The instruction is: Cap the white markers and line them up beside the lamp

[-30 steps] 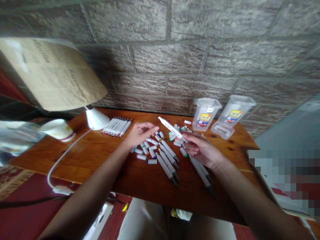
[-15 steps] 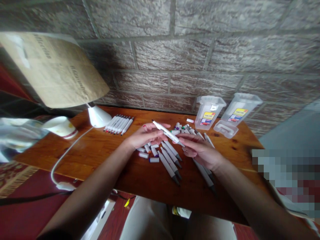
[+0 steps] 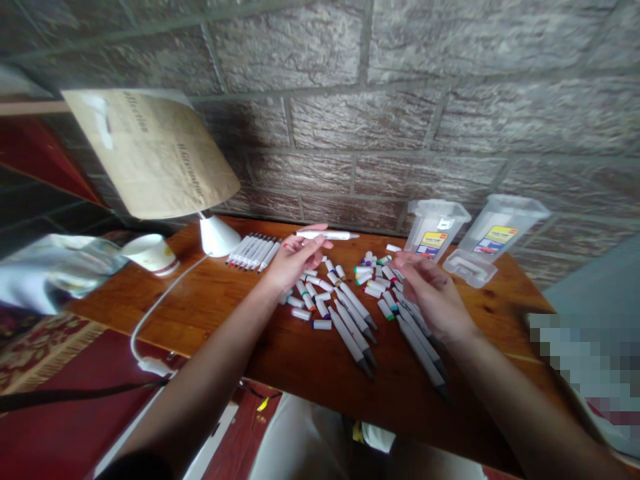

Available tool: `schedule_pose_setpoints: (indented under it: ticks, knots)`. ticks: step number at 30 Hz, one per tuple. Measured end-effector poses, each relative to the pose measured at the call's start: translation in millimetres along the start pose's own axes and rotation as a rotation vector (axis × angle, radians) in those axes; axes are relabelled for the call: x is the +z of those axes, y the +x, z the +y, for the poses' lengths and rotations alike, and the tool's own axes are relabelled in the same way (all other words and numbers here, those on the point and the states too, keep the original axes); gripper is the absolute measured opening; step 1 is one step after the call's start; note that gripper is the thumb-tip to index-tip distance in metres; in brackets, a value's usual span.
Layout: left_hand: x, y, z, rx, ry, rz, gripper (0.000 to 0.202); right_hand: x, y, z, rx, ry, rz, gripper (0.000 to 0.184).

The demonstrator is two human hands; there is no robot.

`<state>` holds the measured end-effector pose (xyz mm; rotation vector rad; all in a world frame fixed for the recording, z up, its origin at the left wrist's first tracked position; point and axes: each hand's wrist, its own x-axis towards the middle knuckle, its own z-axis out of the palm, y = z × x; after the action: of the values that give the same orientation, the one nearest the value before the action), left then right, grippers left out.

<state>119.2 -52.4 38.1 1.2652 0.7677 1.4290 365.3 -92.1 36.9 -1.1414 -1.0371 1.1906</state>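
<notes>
My left hand (image 3: 295,259) pinches a white marker (image 3: 327,235) and holds it level above the wooden table (image 3: 235,313). My right hand (image 3: 434,297) hovers over loose caps (image 3: 373,280) and uncapped markers (image 3: 357,327), fingers curled loosely with nothing visible in them. A neat row of capped markers (image 3: 253,251) lies to the left of my left hand. More small caps (image 3: 310,303) are scattered below my left hand.
Two clear plastic tubs (image 3: 436,229) (image 3: 495,230) and a lid (image 3: 469,267) stand at the back right by the brick wall. A white lamp base (image 3: 219,235) with a cord, its tan shade (image 3: 155,153) and a cup (image 3: 150,253) sit at the left.
The marker passed from my right hand to my left, which lifted it left and back. My right hand let go and lowered over the caps.
</notes>
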Motion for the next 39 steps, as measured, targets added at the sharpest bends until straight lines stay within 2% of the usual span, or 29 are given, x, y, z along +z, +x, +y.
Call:
schedule_pose_setpoints:
  ticks: [7, 11, 15, 18, 21, 24, 29, 35, 39]
  knots:
    - [-14.1, 8, 0, 0.225, 0.371, 0.258, 0.034, 0, 0, -1, -0.005, -0.044, -0.031, 0.049]
    - [-23.9, 12, -2, 0.244, 0.448, 0.326, 0.039, -1, 0, 5, -0.038, -0.075, -0.064, 0.044]
    - [-31.8, 13, -8, 0.212, 0.474, 0.306, 0.047, -1, 0, 6, -0.048, -0.082, -0.076, 0.040]
    - [-35.5, 13, -14, 0.206, 0.493, 0.228, 0.047, 0, -2, 4, -0.012, -0.060, -0.102, 0.041]
    - [-35.0, 11, -16, 0.222, 0.519, 0.138, 0.043, 1, -2, 2, 0.007, -0.033, -0.125, 0.044]
    - [-30.6, 8, -14, 0.218, 0.540, 0.109, 0.041, 0, -2, 3, -0.003, -0.036, -0.137, 0.046]
    - [-24.6, 7, -11, 0.208, 0.539, 0.114, 0.042, -1, -2, 4, 0.005, -0.051, -0.141, 0.046]
    - [-25.0, 8, -8, 0.204, 0.487, 0.156, 0.046, 1, -3, 5, 0.007, -0.041, -0.174, 0.043]
    - [-25.6, 9, -8, 0.156, 0.460, 0.208, 0.048, 1, -3, 4, 0.000, -0.066, -0.181, 0.041]
